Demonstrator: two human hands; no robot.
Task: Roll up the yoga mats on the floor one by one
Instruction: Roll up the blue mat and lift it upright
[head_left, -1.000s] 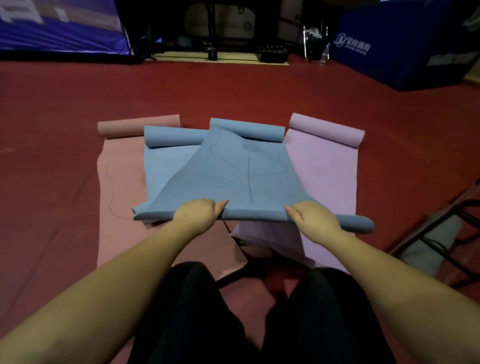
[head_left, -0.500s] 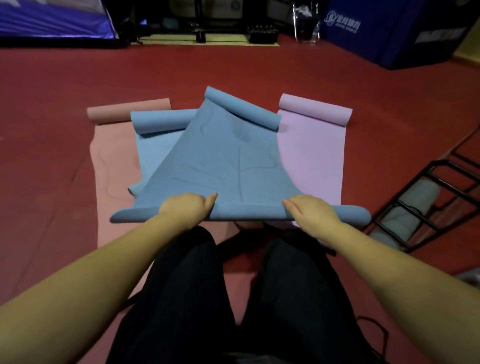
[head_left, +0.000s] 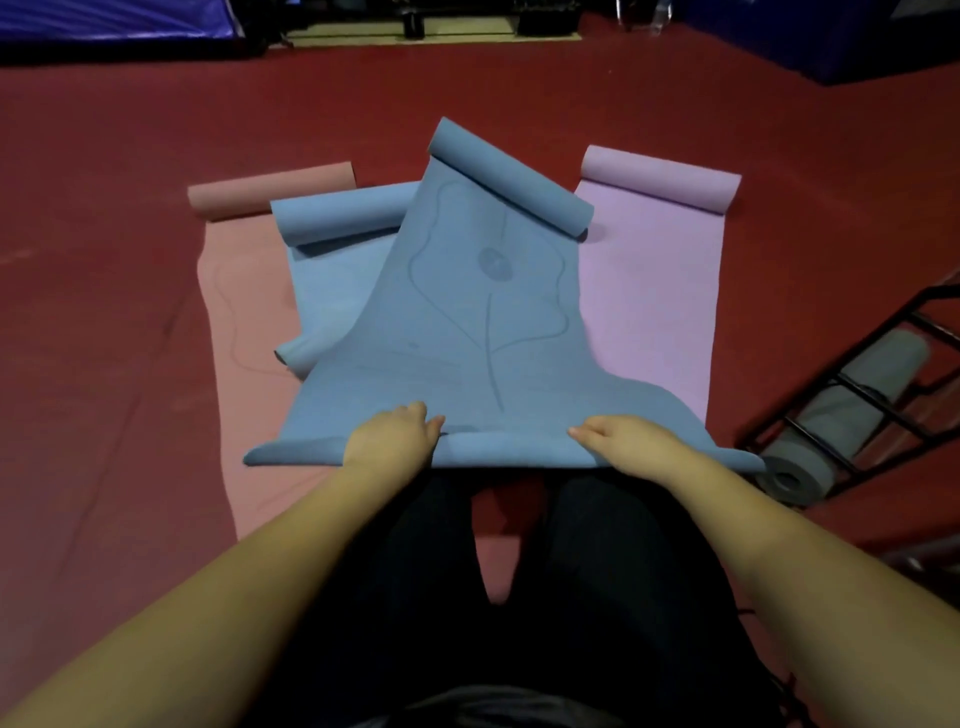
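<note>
Gripping near edge of top blue mat (head_left: 467, 322), left hand (head_left: 387, 441) & right hand (head_left: 631, 441) have dragged it closer, far roll skewed toward purple mat (head_left: 654, 291); rolling about to start.

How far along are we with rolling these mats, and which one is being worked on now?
Done: one grey rolled mat lies in the black metal rack. In hand: the left hand and right hand grip the near edge of the top blue mat with a leaf outline, barely rolled. Left: the second blue mat, the pink mat and the lilac mat, all still spread out.
</note>
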